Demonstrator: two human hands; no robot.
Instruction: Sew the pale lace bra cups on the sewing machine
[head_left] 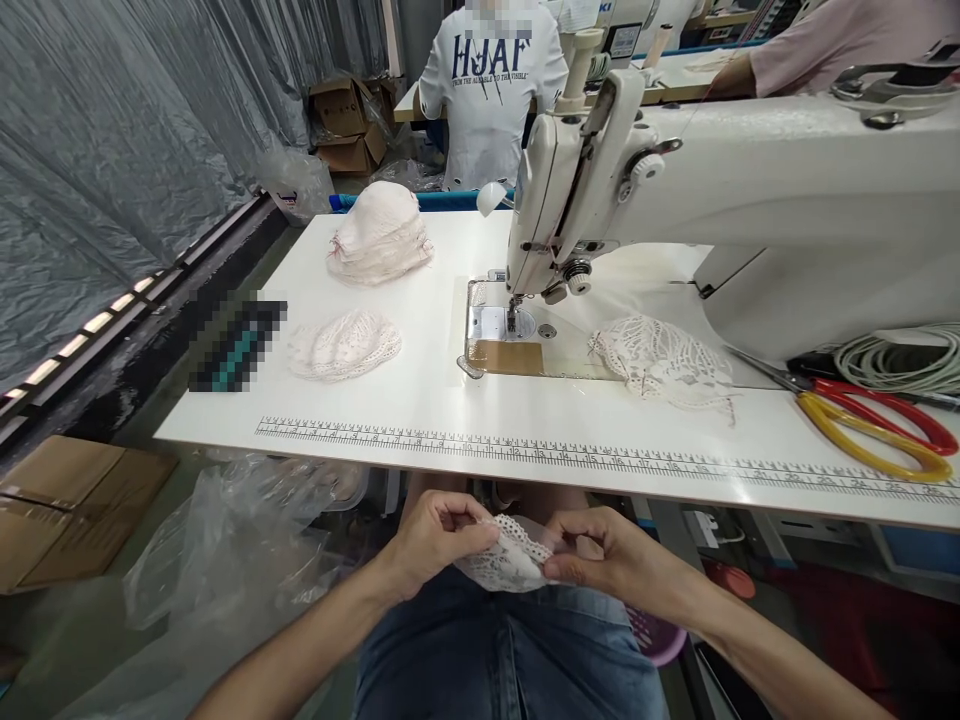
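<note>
White lace, light and limp, pinched between two hands

Seen from the head, the lace piece (pixel 510 562) is just beyond the front edge of the desk (pixel 427 400), above the lap. The left hand (pixel 439 540) pinches its left end between thumb and fingers; the right hand (pixel 611 553) grips the opposite side the same way.

It should weigh almost nothing and fold easily, with little stiffness of its own. The open holes look delicate, likely to snag or stretch under a hard pull. The denser scalloped border seems the best hold, taken lightly with thumb and fingertip at two spots; the sheer part may slip.

Counted: one piece in the hands and two loose ones on the desk, the first (pixel 349 345) towards the left edge, the second (pixel 660 362) right of the needle. One pale stack (pixel 379 235) sits by the far left corner, its layers too merged to count. One sewing machine (pixel 720 170) and one pair of scissors (pixel 874 425) are towards the right edge.
</note>
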